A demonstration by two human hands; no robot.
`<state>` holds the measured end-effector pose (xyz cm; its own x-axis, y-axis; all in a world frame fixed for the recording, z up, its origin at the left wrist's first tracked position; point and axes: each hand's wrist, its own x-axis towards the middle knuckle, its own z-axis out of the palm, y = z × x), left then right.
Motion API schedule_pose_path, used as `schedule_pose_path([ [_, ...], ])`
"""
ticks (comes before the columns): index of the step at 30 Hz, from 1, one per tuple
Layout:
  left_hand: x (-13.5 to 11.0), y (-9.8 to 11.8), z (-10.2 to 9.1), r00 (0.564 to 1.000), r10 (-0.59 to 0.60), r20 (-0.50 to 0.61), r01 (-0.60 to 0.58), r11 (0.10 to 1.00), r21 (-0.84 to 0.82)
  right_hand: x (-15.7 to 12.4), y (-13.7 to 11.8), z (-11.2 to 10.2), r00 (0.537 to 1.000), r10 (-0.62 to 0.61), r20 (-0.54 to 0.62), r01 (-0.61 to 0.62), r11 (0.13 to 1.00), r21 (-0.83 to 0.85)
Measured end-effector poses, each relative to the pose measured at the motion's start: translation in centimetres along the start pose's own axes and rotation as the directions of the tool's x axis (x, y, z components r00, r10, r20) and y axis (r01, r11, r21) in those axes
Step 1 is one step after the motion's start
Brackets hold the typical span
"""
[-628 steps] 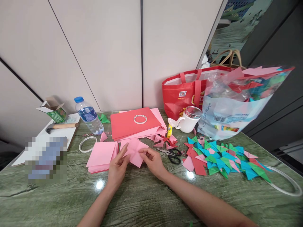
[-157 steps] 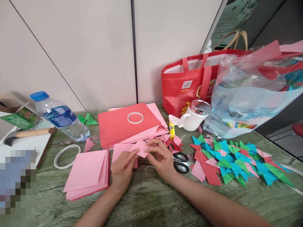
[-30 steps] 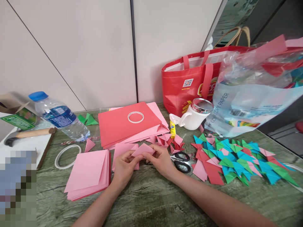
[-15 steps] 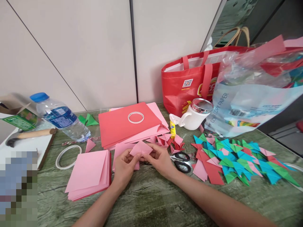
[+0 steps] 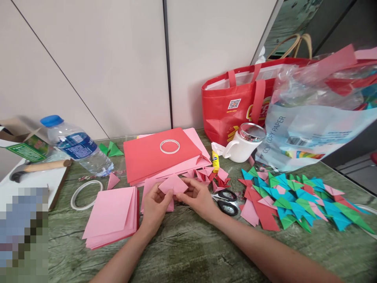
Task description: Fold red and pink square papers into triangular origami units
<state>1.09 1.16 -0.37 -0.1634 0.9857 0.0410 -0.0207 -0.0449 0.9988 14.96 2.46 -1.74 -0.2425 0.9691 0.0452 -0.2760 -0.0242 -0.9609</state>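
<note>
Both my hands hold a small folded pink paper piece (image 5: 173, 184) just above the green marble table (image 5: 182, 251). My left hand (image 5: 155, 207) pinches its left side and my right hand (image 5: 200, 198) pinches its right side. A stack of pink square sheets (image 5: 113, 214) lies left of my left hand, and another pink sheet (image 5: 149, 188) lies under the hands. Black-handled scissors (image 5: 226, 200) rest right beside my right hand, among small folded pink and red pieces (image 5: 211, 175).
A pile of folded blue, green, pink and red triangles (image 5: 294, 198) lies at the right. Behind are red and pink sheets (image 5: 159, 155) with a tape ring (image 5: 169, 146), a glue stick (image 5: 215, 161), a white mug (image 5: 244, 143), a red bag (image 5: 238, 106), a plastic bag (image 5: 312, 114), a water bottle (image 5: 76, 147), and a hammer (image 5: 38, 168).
Over the last second the pink piece has been turned and folded between my fingers, from a flat wedge into a squarer diamond shape. Both hands stay in the same spot.
</note>
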Motion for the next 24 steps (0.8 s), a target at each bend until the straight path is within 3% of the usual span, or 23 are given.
schedule_pose_path([
  [6, -0.13, 0.38, 0.15, 0.997, -0.025, 0.074, 0.027, 0.999, -0.023, 0.02, -0.48, 0.09, 0.997, -0.057, -0.057, 0.055, 0.998, -0.036],
  [13, -0.01, 0.28, 0.25, 0.999, -0.006, 0.038, 0.011, 0.99, -0.142, -0.11, -0.51, 0.19, 0.994, -0.083, -0.073, 0.084, 0.996, 0.02],
  [24, -0.13, 0.29, 0.12, 0.999, 0.04, 0.035, -0.035, 0.987, -0.155, -0.22, -0.73, -0.01, 0.992, -0.106, -0.068, 0.094, 0.983, -0.158],
])
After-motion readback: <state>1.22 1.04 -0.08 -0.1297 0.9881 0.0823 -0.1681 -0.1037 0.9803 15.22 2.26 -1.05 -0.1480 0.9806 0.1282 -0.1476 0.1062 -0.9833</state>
